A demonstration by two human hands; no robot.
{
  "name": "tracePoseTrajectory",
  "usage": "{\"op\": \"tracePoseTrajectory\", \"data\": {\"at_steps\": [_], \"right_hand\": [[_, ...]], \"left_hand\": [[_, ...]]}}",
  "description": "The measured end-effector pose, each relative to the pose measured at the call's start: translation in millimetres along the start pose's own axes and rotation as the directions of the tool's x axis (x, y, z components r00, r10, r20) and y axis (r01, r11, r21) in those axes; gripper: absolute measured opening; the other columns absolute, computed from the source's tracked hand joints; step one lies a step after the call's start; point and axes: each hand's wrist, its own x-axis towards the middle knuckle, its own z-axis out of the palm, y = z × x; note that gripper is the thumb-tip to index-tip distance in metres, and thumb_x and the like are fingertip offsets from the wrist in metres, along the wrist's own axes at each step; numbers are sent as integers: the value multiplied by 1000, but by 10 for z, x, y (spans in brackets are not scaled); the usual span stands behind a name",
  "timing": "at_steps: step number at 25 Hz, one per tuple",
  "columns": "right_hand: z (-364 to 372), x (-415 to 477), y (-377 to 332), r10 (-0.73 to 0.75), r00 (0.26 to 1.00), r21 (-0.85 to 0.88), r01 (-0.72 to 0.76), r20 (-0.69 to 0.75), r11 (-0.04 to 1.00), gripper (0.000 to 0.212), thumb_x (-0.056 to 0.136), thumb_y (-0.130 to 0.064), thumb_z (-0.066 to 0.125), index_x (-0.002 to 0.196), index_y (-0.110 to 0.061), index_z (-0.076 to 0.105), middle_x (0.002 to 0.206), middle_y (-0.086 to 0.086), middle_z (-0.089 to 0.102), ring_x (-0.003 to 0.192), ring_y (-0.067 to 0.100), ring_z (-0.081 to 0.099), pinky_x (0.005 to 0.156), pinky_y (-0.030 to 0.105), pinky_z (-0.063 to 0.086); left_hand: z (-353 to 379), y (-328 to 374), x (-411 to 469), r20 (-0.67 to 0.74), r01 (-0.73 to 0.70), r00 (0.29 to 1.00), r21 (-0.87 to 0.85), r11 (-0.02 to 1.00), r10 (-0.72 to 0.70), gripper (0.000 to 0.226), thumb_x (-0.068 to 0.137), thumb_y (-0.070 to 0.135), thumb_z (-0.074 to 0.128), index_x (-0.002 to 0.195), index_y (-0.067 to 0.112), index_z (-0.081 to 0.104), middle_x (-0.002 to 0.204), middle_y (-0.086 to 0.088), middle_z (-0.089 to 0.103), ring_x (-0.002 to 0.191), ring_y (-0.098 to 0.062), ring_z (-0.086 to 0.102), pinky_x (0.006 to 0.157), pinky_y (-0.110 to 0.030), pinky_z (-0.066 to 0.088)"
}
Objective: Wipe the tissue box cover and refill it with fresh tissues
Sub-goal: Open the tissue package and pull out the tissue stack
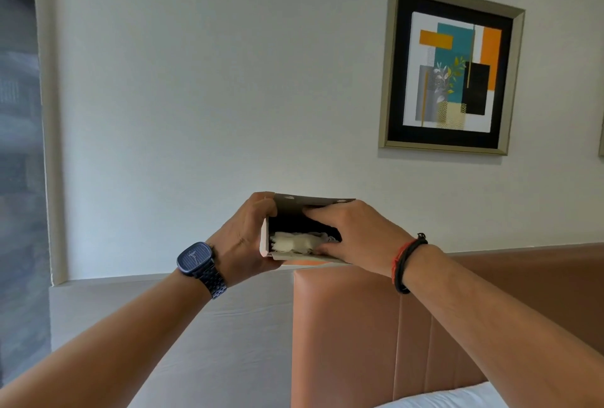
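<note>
I hold a beige tissue box cover up in front of the wall, its open side facing me. My left hand, with a dark watch on the wrist, grips its left end. My right hand, with red and black wristbands, grips the right end, the fingers reaching into the dark opening. White tissues lie crumpled along the lower part of the inside. The right part of the cover is hidden behind my right hand.
A brown padded headboard stands just below the cover. A grey ledge runs to its left. A white pillow shows at the bottom right. A framed abstract picture hangs on the wall, and a window lies at the far left.
</note>
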Motion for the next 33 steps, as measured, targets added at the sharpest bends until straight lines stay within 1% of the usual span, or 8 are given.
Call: {"op": "tracePoseTrajectory", "data": {"at_steps": [4,7,10,14,18,21,28,33], "right_hand": [[2,123,-84,-26,991,-63,34,131,997,49,87,-25,63,134,-30,48,122,2,65,108,21,61,90,38,52],[15,136,-122,-31,983,-90,48,182,995,40,85,-25,62,120,-30,45,109,4,66,92,24,62,76,40,54],[68,128,-144,-72,976,-80,90,207,993,28,87,-22,59,106,-31,40,95,2,65,78,22,61,63,31,46],[138,187,-163,-89,961,-136,128,261,982,19,90,-8,50,92,-27,53,101,2,68,89,23,63,72,30,47],[75,245,-140,-72,960,-174,122,269,977,35,91,-6,50,112,-27,68,119,0,67,107,21,61,91,35,50],[20,255,-131,-75,957,-164,124,279,979,30,90,-16,52,113,-27,69,113,1,70,101,21,63,88,39,52],[121,286,-92,-84,983,-382,141,160,913,18,92,-10,52,102,-19,64,105,9,70,92,28,67,79,39,55],[96,243,-139,-50,999,-246,49,1,968,31,91,-9,49,119,-20,43,97,12,71,82,31,68,67,35,52]], "left_hand": [[-9,48,1,15,28,1000,-19,999,-28,70,57,26,84,106,12,35,111,-8,46,91,-7,46,82,-8,39],[-27,60,-33,75,64,995,9,998,-64,73,53,21,88,104,13,37,111,-16,53,91,-16,52,81,-9,39],[-54,65,-58,110,100,989,14,995,-101,68,55,23,87,102,14,38,114,-15,55,91,-19,56,81,-6,38],[-59,121,-43,122,98,987,37,995,-102,72,51,23,89,103,12,40,113,-12,54,81,-11,50,75,1,34],[-72,144,-35,109,121,987,12,993,-122,65,55,30,88,98,14,41,109,-4,50,79,-6,46,73,2,33],[-93,152,-18,104,131,986,17,991,-132,66,56,31,88,100,16,41,109,-7,52,80,-10,50,73,2,33],[-61,175,34,100,102,989,48,994,-106,70,59,39,83,107,12,40,114,-14,55,87,-16,57,76,-4,37],[-16,126,-34,21,148,989,-11,989,-148,83,54,25,89,114,20,31,107,-9,53,80,-18,56,70,-29,53]]}}
